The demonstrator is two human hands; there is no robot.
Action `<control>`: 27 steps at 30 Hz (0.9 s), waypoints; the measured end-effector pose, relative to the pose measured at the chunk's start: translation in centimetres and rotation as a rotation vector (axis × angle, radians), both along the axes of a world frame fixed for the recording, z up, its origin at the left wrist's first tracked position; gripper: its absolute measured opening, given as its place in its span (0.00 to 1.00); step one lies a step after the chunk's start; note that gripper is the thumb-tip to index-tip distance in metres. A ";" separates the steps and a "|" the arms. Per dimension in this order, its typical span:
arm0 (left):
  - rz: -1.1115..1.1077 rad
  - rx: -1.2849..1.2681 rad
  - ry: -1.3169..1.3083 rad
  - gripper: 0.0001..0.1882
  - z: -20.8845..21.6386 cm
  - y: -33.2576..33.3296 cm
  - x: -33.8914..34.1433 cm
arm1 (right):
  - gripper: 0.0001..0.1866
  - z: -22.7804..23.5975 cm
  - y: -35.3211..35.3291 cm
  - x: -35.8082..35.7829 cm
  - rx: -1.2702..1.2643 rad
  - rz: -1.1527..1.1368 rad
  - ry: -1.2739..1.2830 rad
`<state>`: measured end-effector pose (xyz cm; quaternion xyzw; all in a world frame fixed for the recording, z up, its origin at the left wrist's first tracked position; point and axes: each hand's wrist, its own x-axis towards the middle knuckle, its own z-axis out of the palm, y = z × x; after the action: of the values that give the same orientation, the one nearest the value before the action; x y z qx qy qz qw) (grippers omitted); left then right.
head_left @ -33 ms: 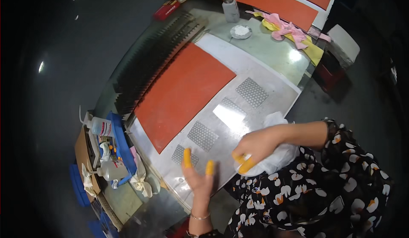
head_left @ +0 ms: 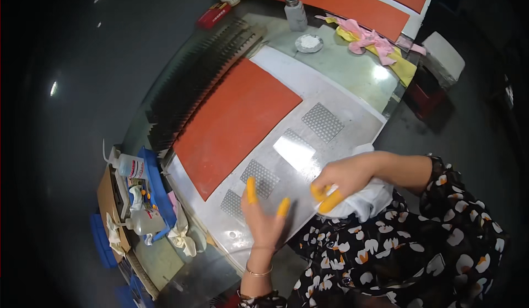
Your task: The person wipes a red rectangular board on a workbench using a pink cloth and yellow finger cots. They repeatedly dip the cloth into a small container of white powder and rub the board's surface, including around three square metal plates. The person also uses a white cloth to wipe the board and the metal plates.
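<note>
My right hand (head_left: pixel 344 182) is closed on a bunched white cloth (head_left: pixel 368 200), over the near edge of the sheet-covered table. Yellow finger cots cover fingertips on both my hands. My left hand (head_left: pixel 263 220) is open, its thumb and forefinger spread with nothing seen between them. It hovers over or rests on the sheet, beside two small grey dotted rectangles; one rectangle (head_left: pixel 260 179) lies just beyond its forefinger, and another (head_left: pixel 233 206) to its left. A third dotted rectangle (head_left: pixel 323 122) lies farther right. Glare hides part of a dotted patch (head_left: pixel 297 142) between them.
An orange-red mat (head_left: pixel 237 126) lies beyond the rectangles, with a dark toothed strip (head_left: pixel 193 93) along its far side. At left, a blue tray (head_left: pixel 157 192) stands by squeeze bottles (head_left: pixel 144 221). Farther back are a capped bottle (head_left: pixel 296 14), a small dish (head_left: pixel 309 43) and pink and yellow cloths (head_left: pixel 374 46).
My right hand has shifted rightward and slightly away from me with the white cloth. My left hand has moved a little to the right and farther over the sheet, still spread.
</note>
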<state>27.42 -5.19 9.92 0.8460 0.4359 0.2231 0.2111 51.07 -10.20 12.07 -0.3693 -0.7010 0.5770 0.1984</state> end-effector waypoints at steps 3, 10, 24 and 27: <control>-0.304 0.033 0.038 0.54 0.6 1.9 11.7 | 0.10 -0.3 -4.5 8.6 -0.230 -0.361 0.322; -0.288 -0.060 0.287 0.53 -2.7 4.2 19.5 | 0.08 -5.1 -7.6 15.7 -0.187 -0.727 0.431; -0.416 -0.129 -0.084 0.46 -0.4 3.5 18.4 | 0.08 -7.2 -4.2 17.6 -0.205 -0.771 0.534; -0.356 -0.088 -0.006 0.55 -2.4 2.9 16.5 | 0.09 -7.1 -4.2 17.9 -0.189 -0.764 0.469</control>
<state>43.88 -2.30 7.50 0.8991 0.2880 0.1654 0.2853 68.96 -14.37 4.98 -0.4775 -0.3948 0.5919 0.5156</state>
